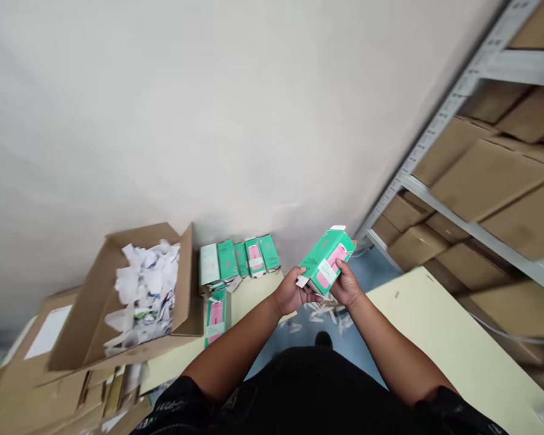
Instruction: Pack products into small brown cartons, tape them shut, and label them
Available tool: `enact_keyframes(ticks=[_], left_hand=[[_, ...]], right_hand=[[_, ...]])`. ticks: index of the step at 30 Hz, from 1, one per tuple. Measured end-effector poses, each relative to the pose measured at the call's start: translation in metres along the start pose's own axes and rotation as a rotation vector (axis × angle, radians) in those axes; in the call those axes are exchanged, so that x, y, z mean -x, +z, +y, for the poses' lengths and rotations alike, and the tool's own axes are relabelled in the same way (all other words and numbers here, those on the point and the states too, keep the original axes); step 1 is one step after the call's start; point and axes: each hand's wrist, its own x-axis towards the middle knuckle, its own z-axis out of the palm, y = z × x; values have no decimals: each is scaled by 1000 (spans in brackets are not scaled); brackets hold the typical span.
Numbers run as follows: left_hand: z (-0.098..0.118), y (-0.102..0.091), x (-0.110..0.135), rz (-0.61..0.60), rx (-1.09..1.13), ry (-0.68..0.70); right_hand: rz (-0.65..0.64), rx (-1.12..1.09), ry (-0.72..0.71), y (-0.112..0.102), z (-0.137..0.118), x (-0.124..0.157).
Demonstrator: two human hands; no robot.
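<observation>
Both of my hands hold one green carton with a pink picture (327,261) in front of me, tilted, its white end flaps open. My left hand (294,291) grips its lower end near a white flap. My right hand (347,283) is wrapped around its right side, fingers over the pink picture. A row of several matching green cartons (238,260) stands upright against the wall on the pale yellow table (439,326), and another green carton (216,319) lies flat in front of them.
An open cardboard box (131,296) full of torn white paper scraps sits at the left on flat cartons. White paper bits (320,314) lie on the blue floor below my hands. A metal shelf rack (448,211) loaded with brown boxes stands at the right.
</observation>
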Motion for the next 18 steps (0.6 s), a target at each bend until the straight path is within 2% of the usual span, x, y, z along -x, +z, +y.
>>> enact_keyframes(ticks=[4, 7, 10, 14, 18], left_hand=[[-23, 22, -19, -97, -173, -169], [-45, 39, -37, -78, -290, -222], [-67, 62, -60, -32, -440, -216], [-106, 106, -98, 5, -619, -237], [-167, 164, -135, -74, -517, -400]], right_hand=[[220, -66, -132, -35, -14, 48], [366, -91, -238, -70, -31, 85], [525, -98, -342, -110, -51, 123], [725, -29, -432, -171, -74, 177], [829, 50, -449, -231, -98, 229]])
